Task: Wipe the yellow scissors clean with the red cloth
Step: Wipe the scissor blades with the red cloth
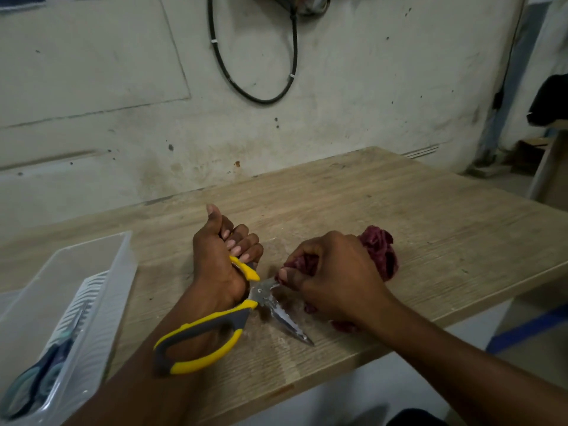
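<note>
A person works at a wooden table (pixel 384 210) set against a stained, pale wall, seen from a head-worn camera looking down on both bare hands. The left hand (pixel 221 259) has its fingers (pixel 242 244) curled tight round one handle of the yellow scissors (pixel 215 321), thumb pointing up, so that the tool is held spread wide open just above the table top. The second handle, a yellow and grey loop, hangs free below the left wrist and toward the near edge of the table. One steel blade, smeared with pale residue, points down and to the right, its tip near the table's surface. The other blade runs straight into the red cloth (pixel 381 250), where the right hand (pixel 335 278) pinches the bunched fabric round the metal between thumb and curled fingers. The rest of the cloth lies crumpled on the table behind and beneath that hand. A faint whitish smear marks the wood under the blades. At the left edge of the table sits a clear plastic bin (pixel 92 272) holding a second pair of scissors (pixel 40 373) with dark blue and teal handles. A looped black cable (pixel 261 96) hangs on the wall above
</note>
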`<state>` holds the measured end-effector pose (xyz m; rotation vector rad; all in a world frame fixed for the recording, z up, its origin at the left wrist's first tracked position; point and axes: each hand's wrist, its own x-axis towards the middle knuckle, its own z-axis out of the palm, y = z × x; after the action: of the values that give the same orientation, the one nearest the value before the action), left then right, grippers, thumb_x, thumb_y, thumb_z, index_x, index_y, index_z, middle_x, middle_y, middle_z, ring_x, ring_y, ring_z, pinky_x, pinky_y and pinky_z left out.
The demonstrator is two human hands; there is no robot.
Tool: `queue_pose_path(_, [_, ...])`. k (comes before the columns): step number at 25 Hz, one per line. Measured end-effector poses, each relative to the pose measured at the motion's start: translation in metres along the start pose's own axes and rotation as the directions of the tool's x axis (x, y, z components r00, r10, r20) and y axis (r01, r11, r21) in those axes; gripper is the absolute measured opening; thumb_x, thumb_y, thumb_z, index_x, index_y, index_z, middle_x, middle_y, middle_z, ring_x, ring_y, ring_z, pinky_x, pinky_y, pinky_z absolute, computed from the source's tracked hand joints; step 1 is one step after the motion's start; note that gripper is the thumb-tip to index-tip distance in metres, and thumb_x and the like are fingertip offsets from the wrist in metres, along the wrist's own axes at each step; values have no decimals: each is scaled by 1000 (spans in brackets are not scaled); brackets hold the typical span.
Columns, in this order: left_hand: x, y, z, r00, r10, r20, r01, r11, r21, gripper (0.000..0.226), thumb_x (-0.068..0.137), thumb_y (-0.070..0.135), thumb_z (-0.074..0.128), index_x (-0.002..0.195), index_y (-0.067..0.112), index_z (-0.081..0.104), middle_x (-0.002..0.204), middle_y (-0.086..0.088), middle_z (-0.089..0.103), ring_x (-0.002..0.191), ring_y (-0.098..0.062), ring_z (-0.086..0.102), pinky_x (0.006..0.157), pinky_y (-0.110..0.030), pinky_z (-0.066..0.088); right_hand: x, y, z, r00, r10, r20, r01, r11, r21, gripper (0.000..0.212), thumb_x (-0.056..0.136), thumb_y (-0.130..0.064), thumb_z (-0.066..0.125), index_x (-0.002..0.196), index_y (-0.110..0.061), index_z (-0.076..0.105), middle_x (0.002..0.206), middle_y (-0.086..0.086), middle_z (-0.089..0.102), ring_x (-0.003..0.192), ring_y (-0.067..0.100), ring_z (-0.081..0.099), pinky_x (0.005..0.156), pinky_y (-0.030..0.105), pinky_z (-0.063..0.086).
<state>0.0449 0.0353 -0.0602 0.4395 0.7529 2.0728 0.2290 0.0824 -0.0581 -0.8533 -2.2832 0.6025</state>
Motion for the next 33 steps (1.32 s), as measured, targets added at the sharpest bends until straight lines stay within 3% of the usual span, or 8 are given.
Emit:
queue_pose_path(4, [0, 0, -2, 1000, -17, -9, 17, 1000, -22, 61, 106, 51, 42, 55, 18, 40, 46, 4, 26, 35, -11, 25, 37, -17, 23, 9, 6, -3, 997, 73, 18, -71, 993, -94, 14, 84, -42, 80, 90, -30, 80, 73, -13, 73, 67, 3, 66, 62, 34, 62])
queue_pose_path(11, [-2, 0, -1, 999, -18, -43, 17, 1000, -18, 62, 106, 51, 42, 53, 18, 39, 45, 4, 26, 34, -11, 24, 37, -17, 22, 11, 2, -4, 996, 58, 62, -50, 992, -118, 9, 81, -37, 81, 85, -29, 80, 68, -13, 71, 64, 3, 66, 59, 32, 61])
queue_pose_path(15, [-2, 1, -1, 999, -11, -43, 11, 1000, -13, 64, 106, 50, 42, 50, 19, 39, 44, 4, 25, 33, -10, 23, 38, -17, 19, 6, -5, 1, 997, 1, 81, 1, 1000, -31, 4, 81, -30, 80, 83, -27, 81, 64, -10, 72, 57, 3, 66, 55, 35, 62])
queue_pose_path(20, [-3, 0, 1, 998, -19, -57, 18, 1000, -21, 62, 106, 49, 43, 53, 19, 37, 45, 4, 25, 33, -11, 23, 37, -16, 20, 10, 1, -4, 994, 61, 95, -47, 989, -137, 7, 84, -34, 80, 87, -28, 80, 67, -12, 72, 58, 2, 63, 50, 24, 52])
queue_pose_path(23, [-2, 0, 2, 998, -25, -57, 23, 999, -36, 61, 106, 49, 44, 54, 19, 37, 44, 4, 26, 32, -11, 24, 37, -15, 21, 4, -4, -2, 992, 41, 115, -36, 998, -42, 7, 84, -32, 81, 90, -30, 82, 67, -12, 73, 57, 1, 64, 53, 27, 57])
queue_pose_path(27, [-1, -1, 0, 997, -32, -69, 29, 999, -46, 59, 105, 49, 46, 56, 19, 35, 44, 4, 25, 32, -10, 24, 35, -15, 22, 4, -5, -2, 993, 66, 95, -49, 984, -171, 9, 83, -34, 78, 91, -33, 81, 63, -13, 66, 59, 1, 60, 51, 21, 44])
queue_pose_path(30, [-2, 1, 3, 997, -25, -76, 22, 999, -43, 59, 105, 49, 47, 55, 19, 34, 43, 4, 24, 31, -10, 23, 35, -15, 20, 0, -11, 1, 994, 24, 111, -10, 992, -122, 12, 82, -33, 77, 93, -33, 81, 66, -12, 70, 63, 4, 65, 58, 26, 56])
queue_pose_path(33, [-3, 0, 4, 994, -31, -101, 28, 999, -37, 58, 105, 48, 47, 57, 19, 32, 44, 3, 24, 32, -10, 23, 36, -16, 19, 2, -10, -2, 995, 39, 95, -20, 981, -191, 12, 83, -33, 75, 94, -34, 81, 68, -11, 71, 66, 7, 67, 60, 26, 58])
